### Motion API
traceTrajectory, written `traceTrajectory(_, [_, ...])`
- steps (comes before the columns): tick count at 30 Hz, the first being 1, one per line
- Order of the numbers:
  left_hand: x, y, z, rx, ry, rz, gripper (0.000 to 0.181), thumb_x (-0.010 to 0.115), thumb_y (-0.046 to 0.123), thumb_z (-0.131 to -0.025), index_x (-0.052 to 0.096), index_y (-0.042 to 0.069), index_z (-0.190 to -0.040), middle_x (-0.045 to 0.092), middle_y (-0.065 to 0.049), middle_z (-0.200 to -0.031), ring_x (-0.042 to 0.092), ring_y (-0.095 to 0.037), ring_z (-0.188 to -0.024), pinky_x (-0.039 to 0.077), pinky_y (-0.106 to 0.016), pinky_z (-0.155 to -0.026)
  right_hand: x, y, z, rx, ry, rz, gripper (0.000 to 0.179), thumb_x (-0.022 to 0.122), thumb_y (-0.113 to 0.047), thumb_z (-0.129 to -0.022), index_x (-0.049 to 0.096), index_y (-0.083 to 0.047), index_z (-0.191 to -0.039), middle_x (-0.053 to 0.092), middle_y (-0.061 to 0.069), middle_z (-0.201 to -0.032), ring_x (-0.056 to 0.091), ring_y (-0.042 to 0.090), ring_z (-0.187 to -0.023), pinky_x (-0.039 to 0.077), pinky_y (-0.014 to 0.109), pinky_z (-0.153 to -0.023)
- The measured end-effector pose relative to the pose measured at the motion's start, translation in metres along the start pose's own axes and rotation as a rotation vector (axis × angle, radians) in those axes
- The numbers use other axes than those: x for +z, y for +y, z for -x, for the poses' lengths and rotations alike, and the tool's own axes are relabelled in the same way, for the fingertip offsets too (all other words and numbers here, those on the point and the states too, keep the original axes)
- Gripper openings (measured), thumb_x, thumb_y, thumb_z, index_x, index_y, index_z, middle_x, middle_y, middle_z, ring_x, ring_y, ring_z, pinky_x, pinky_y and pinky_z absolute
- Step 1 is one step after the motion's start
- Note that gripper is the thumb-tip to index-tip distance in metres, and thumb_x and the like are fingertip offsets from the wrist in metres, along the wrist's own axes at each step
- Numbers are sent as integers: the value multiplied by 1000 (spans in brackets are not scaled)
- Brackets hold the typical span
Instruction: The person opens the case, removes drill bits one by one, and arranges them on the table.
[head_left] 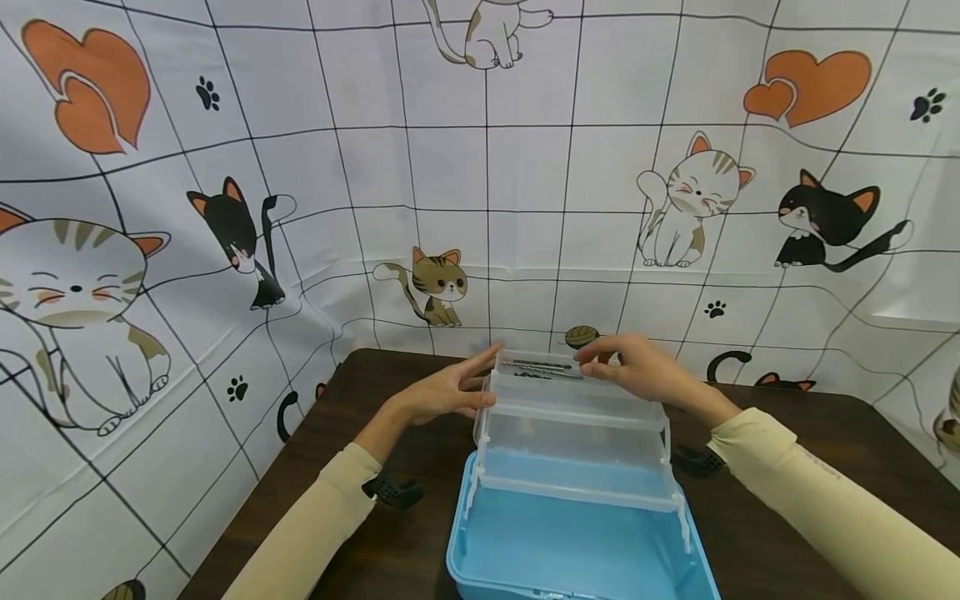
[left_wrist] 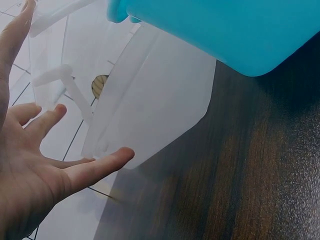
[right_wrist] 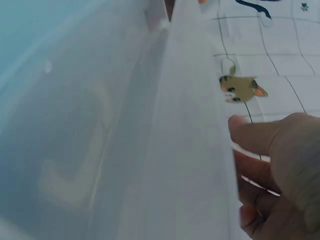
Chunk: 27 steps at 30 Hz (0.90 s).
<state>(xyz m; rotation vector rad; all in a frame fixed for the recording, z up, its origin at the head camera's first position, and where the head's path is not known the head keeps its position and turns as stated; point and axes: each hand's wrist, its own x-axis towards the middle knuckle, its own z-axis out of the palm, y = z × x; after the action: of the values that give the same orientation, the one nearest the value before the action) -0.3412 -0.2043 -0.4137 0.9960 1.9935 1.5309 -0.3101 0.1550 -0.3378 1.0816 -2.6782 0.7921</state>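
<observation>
A light blue storage box (head_left: pixel 570 542) stands open, with clear fold-out trays (head_left: pixel 577 442) raised at its back. Several slim dark metal pieces (head_left: pixel 536 365) lie in the top tray; their kind is too small to tell. My left hand (head_left: pixel 450 387) is at that tray's left end, its fingers spread. In the left wrist view, the left hand (left_wrist: pixel 45 165) has a fingertip against the tray's outer wall. My right hand (head_left: pixel 637 371) reaches over the top tray's right part, fingers bent downward. The tray's edge partly hides the right hand's fingertips (right_wrist: pixel 245 212), so any hold is unclear.
A dark wooden table (head_left: pixel 780 500) lies beneath the box. Behind and to the left hangs a white sheet (head_left: pixel 525 167) with a grid and printed cats. White hinge arms (head_left: pixel 684 521) link the trays to the box. Both wrists wear dark straps (head_left: pixel 393 490).
</observation>
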Motion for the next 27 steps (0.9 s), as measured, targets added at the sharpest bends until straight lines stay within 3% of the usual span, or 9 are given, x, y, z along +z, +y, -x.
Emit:
traceTrajectory(7, [-1, 2, 2, 12, 10, 4, 100, 76, 62, -85, 12, 49, -161, 7, 7, -168, 19, -31, -151, 50, -51, -98, 11, -11, -22, -45, -34, 69, 19, 72, -8, -97, 76, -4, -115, 73, 5, -108, 67, 24, -93, 55, 42, -76])
traceTrajectory(10, [-1, 2, 2, 15, 4, 9, 99, 76, 61, -86, 12, 48, -161, 7, 7, -168, 19, -32, -150, 49, -51, -98, 14, -14, -25, -27, -54, 85, 17, 73, -5, -95, 77, -2, -111, 73, 6, -105, 68, 25, -96, 56, 43, -79])
traceTrajectory(16, [0, 1, 1, 9, 5, 7, 99, 76, 60, -86, 13, 49, -161, 7, 7, -168, 22, -32, -150, 49, -51, -98, 18, -14, -27, -31, -65, 131, 15, 76, -3, -92, 77, -2, -107, 71, 5, -96, 65, 21, -86, 54, 37, -71])
traceTrajectory(27, [1, 2, 0, 0, 2, 0, 101, 77, 60, -85, 11, 49, -161, 8, 8, -168, 25, -33, -148, 49, -52, -99, 20, -5, -24, -34, -67, 29, 8, 74, 1, -92, 78, -4, -98, 72, 5, -92, 66, 20, -80, 54, 34, -66])
